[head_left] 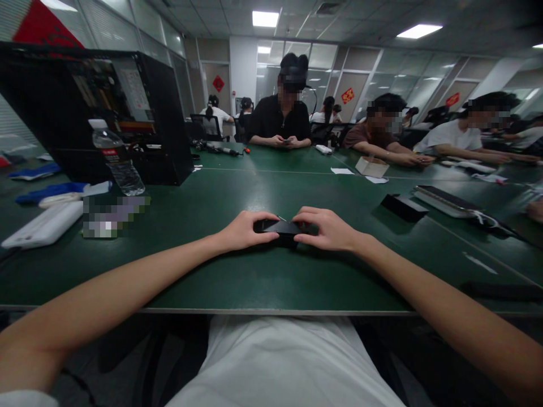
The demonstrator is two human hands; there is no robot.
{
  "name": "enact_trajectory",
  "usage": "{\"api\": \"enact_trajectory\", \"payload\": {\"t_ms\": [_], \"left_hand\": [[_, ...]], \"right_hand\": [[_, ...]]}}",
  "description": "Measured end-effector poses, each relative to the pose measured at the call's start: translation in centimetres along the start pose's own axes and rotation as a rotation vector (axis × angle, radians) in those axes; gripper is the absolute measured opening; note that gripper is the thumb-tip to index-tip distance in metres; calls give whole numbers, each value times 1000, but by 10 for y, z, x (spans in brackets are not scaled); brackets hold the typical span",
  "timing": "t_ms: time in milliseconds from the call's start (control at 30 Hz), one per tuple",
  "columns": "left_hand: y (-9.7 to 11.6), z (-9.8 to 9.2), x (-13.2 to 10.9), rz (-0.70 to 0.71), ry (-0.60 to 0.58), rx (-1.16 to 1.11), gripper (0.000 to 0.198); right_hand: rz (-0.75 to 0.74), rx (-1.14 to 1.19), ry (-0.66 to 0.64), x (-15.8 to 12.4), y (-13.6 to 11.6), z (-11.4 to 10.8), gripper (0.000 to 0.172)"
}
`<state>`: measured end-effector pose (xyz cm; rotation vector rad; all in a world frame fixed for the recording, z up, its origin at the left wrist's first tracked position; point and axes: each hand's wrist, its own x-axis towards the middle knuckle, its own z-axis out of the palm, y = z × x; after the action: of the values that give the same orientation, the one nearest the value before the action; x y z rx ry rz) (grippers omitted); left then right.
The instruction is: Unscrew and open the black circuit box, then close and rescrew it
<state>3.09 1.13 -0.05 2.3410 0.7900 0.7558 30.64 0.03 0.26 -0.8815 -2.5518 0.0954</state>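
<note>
A small flat black object point(283, 227) lies on the green table point(263, 271) straight ahead of me. My left hand point(242, 230) grips its left end with curled fingers. My right hand point(328, 229) holds its right end, fingers bent over the top edge. Both forearms stretch out over the table's near edge. What the black object is I cannot make out.
An open black computer case point(97, 107) and a water bottle point(117, 158) stand at the left, with a white flat device point(42, 225) near them. Black boxes point(403, 206) and a flat tray point(447, 200) lie at the right. Several people sit across the table.
</note>
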Motion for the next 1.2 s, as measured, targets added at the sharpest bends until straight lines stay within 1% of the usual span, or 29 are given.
{"api": "enact_trajectory", "payload": {"t_ms": [167, 367, 433, 533, 667, 767, 933, 1200], "left_hand": [[-2, 1, 0, 0, 2, 11, 46], [-2, 1, 1, 1, -6, 5, 47], [-4, -4, 2, -11, -28, -14, 53], [-10, -20, 4, -70, -84, -83, 69], [-19, -45, 5, -93, -229, -65, 57], [-22, -54, 4, -87, -284, -55, 50], [-21, -54, 3, -76, -299, -28, 46], [-15, -54, 2, -46, -256, -11, 47]], "right_hand": [[-14, 27, 7, 0, 2, 1, 45], [-24, 39, 29, 0, 3, 1, 41], [-25, 35, 29, 1, 2, 1, 41], [-26, 31, 35, 1, 2, 1, 41], [-19, 37, 37, 0, 2, 2, 41], [-16, 34, 35, 0, 3, 2, 42], [-22, 35, 39, -1, 3, 1, 42], [-37, 40, 51, -2, 4, 2, 39]]}}
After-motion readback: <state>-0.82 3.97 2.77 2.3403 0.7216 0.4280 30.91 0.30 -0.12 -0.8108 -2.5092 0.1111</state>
